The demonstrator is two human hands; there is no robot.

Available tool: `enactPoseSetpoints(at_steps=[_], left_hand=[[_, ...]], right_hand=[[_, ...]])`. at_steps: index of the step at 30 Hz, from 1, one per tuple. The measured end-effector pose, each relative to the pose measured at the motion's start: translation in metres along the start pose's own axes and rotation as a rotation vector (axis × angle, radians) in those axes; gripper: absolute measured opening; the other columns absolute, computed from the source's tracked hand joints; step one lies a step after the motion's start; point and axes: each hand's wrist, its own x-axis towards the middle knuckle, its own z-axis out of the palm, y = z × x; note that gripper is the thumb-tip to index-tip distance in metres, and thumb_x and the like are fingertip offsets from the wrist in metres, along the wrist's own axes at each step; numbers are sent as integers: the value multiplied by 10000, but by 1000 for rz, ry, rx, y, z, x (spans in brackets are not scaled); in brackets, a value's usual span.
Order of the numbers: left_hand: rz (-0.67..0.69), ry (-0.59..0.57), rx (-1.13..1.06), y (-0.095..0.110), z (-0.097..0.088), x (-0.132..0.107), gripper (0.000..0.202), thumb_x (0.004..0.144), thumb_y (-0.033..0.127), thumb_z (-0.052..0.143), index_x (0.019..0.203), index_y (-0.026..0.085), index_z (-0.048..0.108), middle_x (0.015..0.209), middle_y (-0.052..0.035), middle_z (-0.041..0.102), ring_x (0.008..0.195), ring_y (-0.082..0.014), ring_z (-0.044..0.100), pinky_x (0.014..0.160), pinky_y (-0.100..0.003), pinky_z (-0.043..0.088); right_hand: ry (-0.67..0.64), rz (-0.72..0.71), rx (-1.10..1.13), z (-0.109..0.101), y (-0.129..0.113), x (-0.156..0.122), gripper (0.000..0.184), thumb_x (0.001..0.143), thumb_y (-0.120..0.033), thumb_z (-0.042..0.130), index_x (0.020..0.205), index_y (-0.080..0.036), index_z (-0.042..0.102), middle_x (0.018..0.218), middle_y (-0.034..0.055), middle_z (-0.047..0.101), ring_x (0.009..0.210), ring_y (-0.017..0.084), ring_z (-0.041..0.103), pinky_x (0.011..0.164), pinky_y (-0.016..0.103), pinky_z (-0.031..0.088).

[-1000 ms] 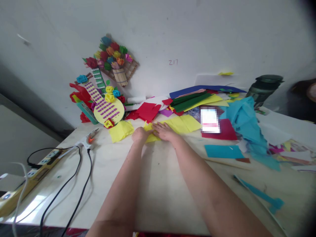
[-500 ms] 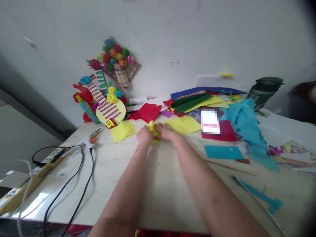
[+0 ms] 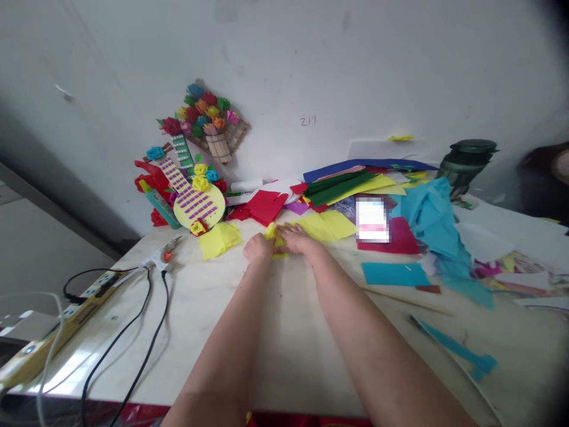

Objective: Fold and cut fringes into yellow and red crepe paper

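A small piece of yellow crepe paper (image 3: 270, 230) lies on the table under both hands. My left hand (image 3: 258, 247) is curled closed at its left side, with thumb and forefinger on the paper. My right hand (image 3: 295, 239) presses down on it with fingers stretched out and slightly apart. Beyond the right hand is a larger yellow sheet (image 3: 326, 227). Another yellow piece (image 3: 219, 239) lies to the left. Red paper squares (image 3: 267, 206) rest just behind the hands. The paper beneath my palms is partly hidden.
A glue gun (image 3: 159, 257) with a black cord and a power strip (image 3: 57, 332) are at left. A guitar-shaped craft (image 3: 200, 204) leans against the wall. At right are blue paper (image 3: 395, 274), a thin stick (image 3: 409, 300) and a dark bottle (image 3: 464, 166).
The view has shifted slightly, moving most things a little left in the picture. Both hands stay on the yellow paper, almost unmoved against it.
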Motion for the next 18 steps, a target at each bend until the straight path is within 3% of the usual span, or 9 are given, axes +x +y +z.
enactPoseSetpoints(at_steps=[7,18], left_hand=[[75,103,-6,10,8,-5,301,763,397,471,973,203,568,980,-127,627,918,-231,582,714,-313,429],[5,-24,-46,10,0,-1,508,654,527,537,989,146,557,1056,-169,592,940,-263,566,726,-314,422]], right_hand=[[-11,43,-26,0,1,1,772,747,-569,356,1371,-149,183,1441,44,123,1322,206,14,1056,397,0],[35,28,-2,5,5,4,755,743,-540,395,1367,-162,198,1439,27,124,1322,193,37,1059,394,13]])
